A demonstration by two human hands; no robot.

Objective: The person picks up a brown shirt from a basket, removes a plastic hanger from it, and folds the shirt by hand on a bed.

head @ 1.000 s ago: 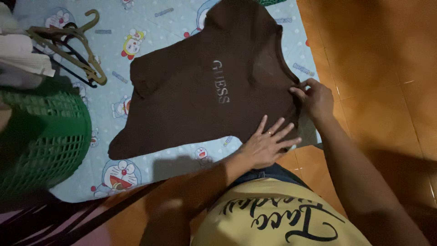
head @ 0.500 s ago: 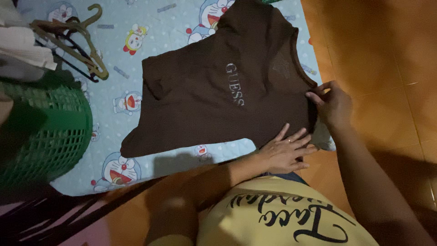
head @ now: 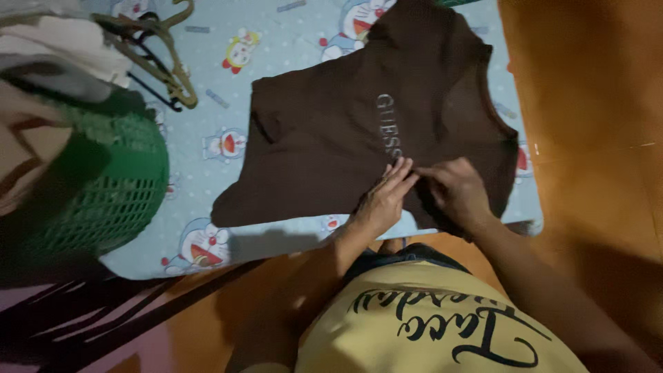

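No packages, signs or screens are showing; only a line of pale grey lettering [head: 388, 124] is running lengthwise down the middle of the dark brown shirt [head: 331, 131] that is lying spread near the scene's centre.

Shirt [head: 345, 131] lies on mat [head: 276, 69]; basket [head: 103, 200] left, hangers [head: 162, 62] behind.

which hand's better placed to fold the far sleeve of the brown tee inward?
Left, probably. The left hand rests on the brown T-shirt on the side nearer the spread sleeve. The right hand sits further from it and would have to cross over the left.
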